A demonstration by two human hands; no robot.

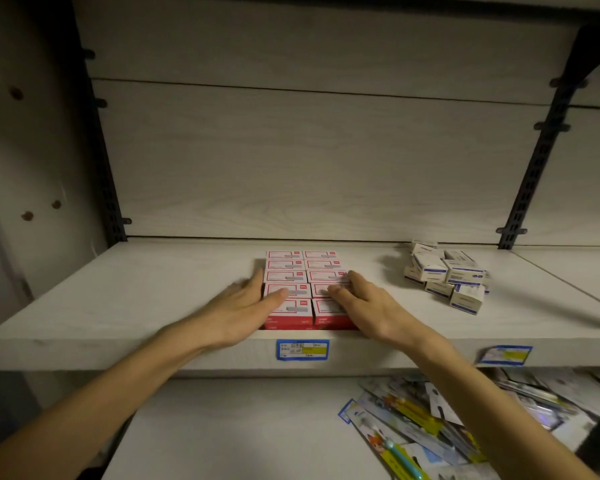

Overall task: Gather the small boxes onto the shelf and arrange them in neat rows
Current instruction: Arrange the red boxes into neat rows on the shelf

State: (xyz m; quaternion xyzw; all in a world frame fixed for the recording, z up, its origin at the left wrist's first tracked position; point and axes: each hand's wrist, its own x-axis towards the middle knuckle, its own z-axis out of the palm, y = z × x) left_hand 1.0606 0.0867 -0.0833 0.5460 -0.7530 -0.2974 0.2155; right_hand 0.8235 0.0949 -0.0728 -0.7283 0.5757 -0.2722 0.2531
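On the shelf (153, 289), the red boxes (303, 278) sit in two neat columns between the left hand (246, 306) and right hand (361, 299), straight fingers (340, 289) pressing their sides and tops.

red boxes (305, 285) in two neat rows, shelf (153, 299)

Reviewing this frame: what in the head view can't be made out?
- Print on the red boxes: too small and blurred.
- Their front corners: covered by the left hand and right hand.
- Blue-and-white boxes: jumbled pile, count unclear.
- Shelf label: text unreadable.
- Packets below: cut off by the edge and right forearm.
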